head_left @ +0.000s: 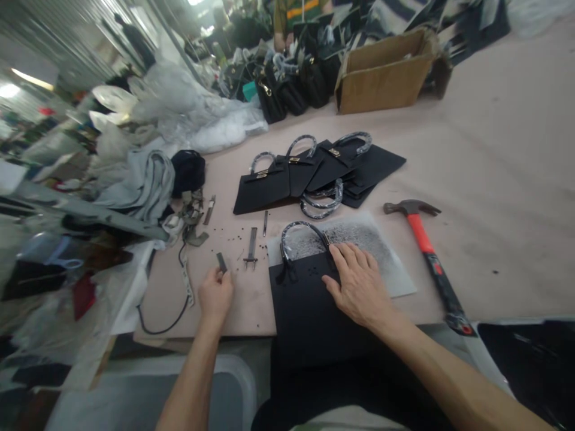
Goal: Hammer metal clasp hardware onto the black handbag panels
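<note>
A black handbag panel with a plastic-wrapped handle lies at the table's front edge, partly over a pale speckled sheet. My right hand rests flat on the panel's upper right, fingers stretched out near the handle's base. To the left, my left hand is closed around a small dark flat strip that sticks up from the fingertips. Between that hand and the panel lie a two-pronged metal punch and a thin metal tool. Tiny dark bits are scattered around them.
A claw hammer with a red and black handle lies right of the sheet. Several black handled bag panels overlap behind. Farther back are a cardboard box, finished black bags and plastic wrapping. A cable loops at left.
</note>
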{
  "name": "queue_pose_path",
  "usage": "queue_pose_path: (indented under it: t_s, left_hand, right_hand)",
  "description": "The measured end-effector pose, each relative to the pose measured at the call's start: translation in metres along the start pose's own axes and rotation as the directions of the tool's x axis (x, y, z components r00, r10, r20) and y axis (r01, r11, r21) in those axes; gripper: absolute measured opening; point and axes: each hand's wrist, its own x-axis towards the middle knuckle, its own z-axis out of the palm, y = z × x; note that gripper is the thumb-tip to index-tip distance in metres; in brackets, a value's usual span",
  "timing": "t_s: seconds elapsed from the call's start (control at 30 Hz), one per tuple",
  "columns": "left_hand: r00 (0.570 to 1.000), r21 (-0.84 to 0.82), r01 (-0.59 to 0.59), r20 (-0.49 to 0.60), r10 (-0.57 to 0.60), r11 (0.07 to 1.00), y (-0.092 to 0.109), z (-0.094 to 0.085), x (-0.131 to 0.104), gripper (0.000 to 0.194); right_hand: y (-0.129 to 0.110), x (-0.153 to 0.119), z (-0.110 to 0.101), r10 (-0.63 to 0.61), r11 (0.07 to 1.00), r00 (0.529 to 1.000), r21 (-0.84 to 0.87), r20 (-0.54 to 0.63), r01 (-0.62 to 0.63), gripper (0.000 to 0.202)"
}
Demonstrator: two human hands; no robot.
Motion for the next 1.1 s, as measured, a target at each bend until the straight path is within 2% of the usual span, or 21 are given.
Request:
queue_pose_path:
  t_s: [0.1, 0.23, 0.3, 0.43, 0.53, 0.63, 0.7, 0.83, 0.97, 1.1]
  left_hand:
    - [0.999, 0.199, -0.024, 0.032, 0.018, 0.98, 0.013, -0.005, 0.005, 0.035]
    - [0.988, 0.189, -0.147, 0.073, 0.136, 0.971, 0.046, -0.005, 0.017, 0.028]
    - [0.979, 0.184, -0.174, 0.139, 0.15, 0.967, 0.065, -0.003, 0.028, 0.028]
    - [0.94, 0.255, -0.177, 0.329, 0.087, 0.951, 0.098, 0.005, 0.056, 0.031]
    - [0.897, 0.273, -0.18, 0.439, 0.045, 0.945, 0.108, 0.011, 0.077, 0.024]
    - [0.855, 0.278, -0.191, 0.518, 0.02, 0.941, 0.107, 0.014, 0.088, 0.017]
    - [0.852, 0.288, -0.194, 0.523, 0.016, 0.938, 0.105, 0.013, 0.09, 0.018]
    - [0.904, 0.282, -0.193, 0.424, 0.058, 0.94, 0.112, 0.012, 0.087, 0.025]
    - [0.915, 0.194, -0.207, 0.386, 0.12, 0.959, 0.134, 0.023, 0.092, 0.031]
    - [0.915, 0.144, -0.174, 0.389, 0.105, 0.974, 0.158, 0.041, 0.111, 0.03]
  right_hand:
    - [0.002, 0.001, 0.004, -0.019, 1.0, 0.999, -0.017, -0.04, 0.018, 0.056]
    - [0.004, 0.001, 0.008, -0.048, 0.998, 0.996, -0.043, -0.081, 0.045, 0.055]
    - [0.004, 0.002, 0.008, -0.055, 0.997, 0.994, -0.058, -0.098, 0.05, 0.054]
    - [0.004, 0.002, 0.007, -0.058, 0.996, 0.992, -0.068, -0.111, 0.05, 0.053]
    - [0.005, 0.002, 0.007, -0.051, 0.997, 0.993, -0.057, -0.106, 0.045, 0.053]
    - [0.004, 0.002, 0.007, -0.043, 0.998, 0.994, -0.044, -0.097, 0.039, 0.053]
    - [0.004, 0.002, 0.007, -0.04, 0.999, 0.995, -0.039, -0.096, 0.037, 0.053]
    - [0.004, 0.002, 0.007, -0.037, 0.999, 0.995, -0.032, -0.091, 0.034, 0.054]
    - [0.004, 0.001, 0.008, -0.024, 0.999, 0.996, -0.035, -0.084, 0.022, 0.056]
    - [0.002, 0.001, 0.006, -0.016, 0.999, 0.998, -0.039, -0.061, 0.013, 0.055]
